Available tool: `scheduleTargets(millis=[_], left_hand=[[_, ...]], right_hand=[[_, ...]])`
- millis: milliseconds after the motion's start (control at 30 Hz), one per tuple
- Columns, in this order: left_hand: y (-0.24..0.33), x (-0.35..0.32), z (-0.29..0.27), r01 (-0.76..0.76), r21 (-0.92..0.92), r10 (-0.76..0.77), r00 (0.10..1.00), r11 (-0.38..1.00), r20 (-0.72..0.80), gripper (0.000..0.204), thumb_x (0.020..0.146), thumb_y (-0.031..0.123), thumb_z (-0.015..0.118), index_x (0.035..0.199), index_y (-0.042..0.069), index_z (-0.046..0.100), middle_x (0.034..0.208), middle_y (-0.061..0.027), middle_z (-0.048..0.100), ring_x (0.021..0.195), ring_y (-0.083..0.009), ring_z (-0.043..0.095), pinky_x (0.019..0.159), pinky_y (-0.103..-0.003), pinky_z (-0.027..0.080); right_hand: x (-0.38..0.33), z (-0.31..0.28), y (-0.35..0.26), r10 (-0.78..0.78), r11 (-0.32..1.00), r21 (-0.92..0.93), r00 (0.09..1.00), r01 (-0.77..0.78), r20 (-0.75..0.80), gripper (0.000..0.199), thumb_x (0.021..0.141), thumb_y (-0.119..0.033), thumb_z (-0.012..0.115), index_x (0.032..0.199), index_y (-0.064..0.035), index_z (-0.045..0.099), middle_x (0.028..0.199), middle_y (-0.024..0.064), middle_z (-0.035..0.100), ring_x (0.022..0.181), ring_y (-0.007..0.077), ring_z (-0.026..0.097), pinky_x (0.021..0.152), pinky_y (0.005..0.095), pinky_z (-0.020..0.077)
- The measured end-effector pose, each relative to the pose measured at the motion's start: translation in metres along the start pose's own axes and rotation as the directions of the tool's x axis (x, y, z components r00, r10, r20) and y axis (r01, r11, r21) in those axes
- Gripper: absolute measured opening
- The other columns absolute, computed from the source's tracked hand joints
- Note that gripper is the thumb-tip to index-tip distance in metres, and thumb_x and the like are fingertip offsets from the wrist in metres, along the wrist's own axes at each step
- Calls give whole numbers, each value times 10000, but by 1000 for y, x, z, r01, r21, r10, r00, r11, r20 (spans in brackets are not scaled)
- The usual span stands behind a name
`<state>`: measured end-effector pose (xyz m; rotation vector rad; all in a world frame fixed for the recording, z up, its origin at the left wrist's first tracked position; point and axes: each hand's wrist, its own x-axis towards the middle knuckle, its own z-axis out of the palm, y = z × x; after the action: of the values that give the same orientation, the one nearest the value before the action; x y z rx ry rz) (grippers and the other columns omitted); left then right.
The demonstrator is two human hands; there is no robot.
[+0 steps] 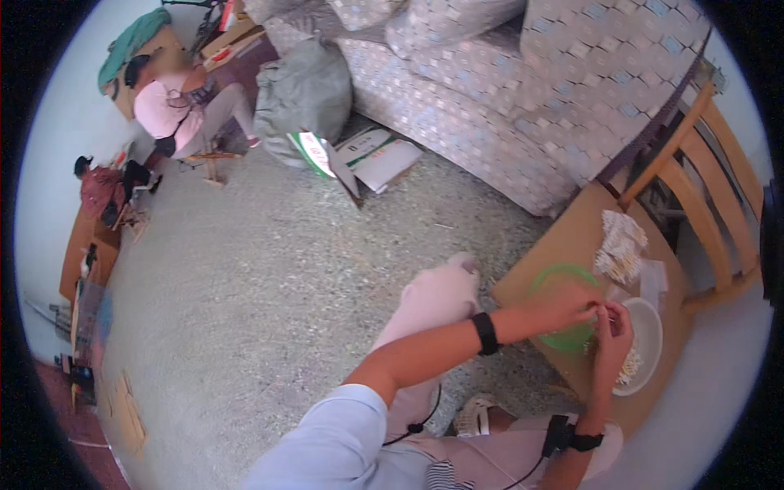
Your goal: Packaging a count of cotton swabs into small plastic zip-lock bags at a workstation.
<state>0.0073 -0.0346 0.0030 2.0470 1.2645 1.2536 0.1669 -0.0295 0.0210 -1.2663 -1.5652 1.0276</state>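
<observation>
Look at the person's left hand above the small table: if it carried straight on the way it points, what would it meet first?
The left hand points right, so it would most likely meet the right hand first, then the white bowl; depth is hard to judge.

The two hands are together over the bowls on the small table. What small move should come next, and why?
Probably lower the small piece into the white bowl. The left hand and right hand meet fingertip to fingertip just above it, pinching something too small to identify. The white bowl already holds pale pieces, while the green bowl beside it looks empty.
</observation>
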Motion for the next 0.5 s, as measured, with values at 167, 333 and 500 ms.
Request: scheduleTargets(millis=[167,333,500], left_hand=[[5,2,-15,-52,125,50,999,991,19,217,829,267,634,887,58,637,848,-141,636,819,-332,613,720,-444,475],[5,4,-16,-112,28,110,992,993,63,268,844,309,637,923,55,603,892,-135,617,862,-339,600,742,-437,470],[8,5,-6,14,-97,-30,987,995,-158,339,856,341,642,1035,56,592,958,-138,626,917,-319,607,794,-399,478]], right_hand=[[0,-9,6,165,981,108,985,-159,-48,152,917,-167,619,967,-24,619,848,-3,605,759,81,546,640,207,416],[1,-9,8,127,990,70,992,-125,-20,177,923,-198,612,968,-28,625,835,-11,600,732,75,533,606,200,402],[-2,-13,4,96,984,157,994,-86,-57,195,922,-228,612,989,-46,627,851,-11,598,720,71,527,598,202,407]])
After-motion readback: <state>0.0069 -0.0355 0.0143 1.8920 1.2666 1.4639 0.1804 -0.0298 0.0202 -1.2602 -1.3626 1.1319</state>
